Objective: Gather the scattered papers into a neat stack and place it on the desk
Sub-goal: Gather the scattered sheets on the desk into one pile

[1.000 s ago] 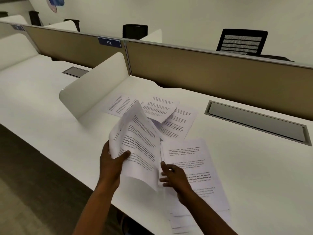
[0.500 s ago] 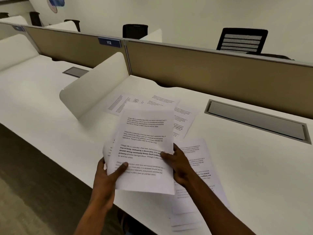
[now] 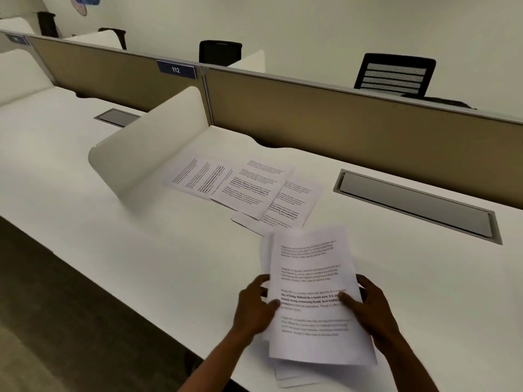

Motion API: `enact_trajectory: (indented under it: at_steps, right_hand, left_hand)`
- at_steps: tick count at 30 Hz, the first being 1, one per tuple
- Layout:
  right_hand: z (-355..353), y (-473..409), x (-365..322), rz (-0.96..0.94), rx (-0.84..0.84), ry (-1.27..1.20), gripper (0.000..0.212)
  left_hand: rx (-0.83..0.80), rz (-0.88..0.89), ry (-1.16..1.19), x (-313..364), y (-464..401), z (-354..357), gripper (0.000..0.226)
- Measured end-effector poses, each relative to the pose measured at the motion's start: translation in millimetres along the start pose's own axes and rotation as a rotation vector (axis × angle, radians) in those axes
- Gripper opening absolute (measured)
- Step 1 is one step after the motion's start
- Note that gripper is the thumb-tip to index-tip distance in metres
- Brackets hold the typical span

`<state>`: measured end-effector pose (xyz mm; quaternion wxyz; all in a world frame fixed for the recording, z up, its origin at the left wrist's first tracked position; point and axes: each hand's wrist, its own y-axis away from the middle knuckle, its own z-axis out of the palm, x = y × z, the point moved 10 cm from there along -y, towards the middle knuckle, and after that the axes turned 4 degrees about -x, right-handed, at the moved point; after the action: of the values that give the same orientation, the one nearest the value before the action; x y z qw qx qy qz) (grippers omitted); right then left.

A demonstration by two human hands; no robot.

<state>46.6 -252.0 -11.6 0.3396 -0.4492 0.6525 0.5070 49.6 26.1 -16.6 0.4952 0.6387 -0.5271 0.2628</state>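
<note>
I have both hands on the gathered sheets point(image 3: 314, 295) now, and that is the change that matters: a second ago my left hand point(image 3: 254, 309) held them up over the left of the desk point(image 3: 141, 250) while the right was down flat on the printed pages near the front edge. Since then the bundle has swung right and come down over those pages. The left hand grips the bundle's left edge, thumb curled onto the printed face; the right hand point(image 3: 368, 309) grips the right edge the same way, thumb on top and fingers tucked behind. I can see a few sheets peeking out beneath the bundle's near end point(image 3: 294, 374), close to the desk's front edge, not yet squared with the rest.

I read this as the merge of two lots into one, so the pile is growing but still ragged.

The task is only part done. A fan of loose pages point(image 3: 249, 188) lies flat further back, near the white curved divider point(image 3: 147, 148) and well apart from my hands, overlapping one another at angles. Those need collecting next, I judge, before any tapping of edges and setting down. To the right, the grey cable tray lid point(image 3: 416, 205) sits flush in the desk.
</note>
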Motion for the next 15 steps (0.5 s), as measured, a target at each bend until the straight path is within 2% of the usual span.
enact_trajectory:
  at_steps: [3, 6, 9, 12, 15]
  right_hand:
    - [-6, -2, 15, 0.015, 0.081, 0.179, 0.040]
    - [-7, -3, 13, -0.023, 0.155, 0.340, 0.052]
    - [-8, -4, 16, -0.009, 0.228, 0.432, 0.065]
    - [-15, -5, 21, 0.026, 0.314, 0.520, 0.076]
    - [-18, -11, 19, 0.039, 0.360, 0.582, 0.078]
  left_hand:
    - [-0.039, 0.017, -0.126, 0, -2, 22, 0.054]
    - [-0.067, 0.037, -0.189, -1, -2, 32, 0.050]
    - [0.011, 0.041, -0.307, -7, -4, 23, 0.045]
    - [0.091, 0.020, -0.383, -19, -9, 12, 0.055]
    - [0.052, 0.007, -0.404, -25, -17, 12, 0.061]
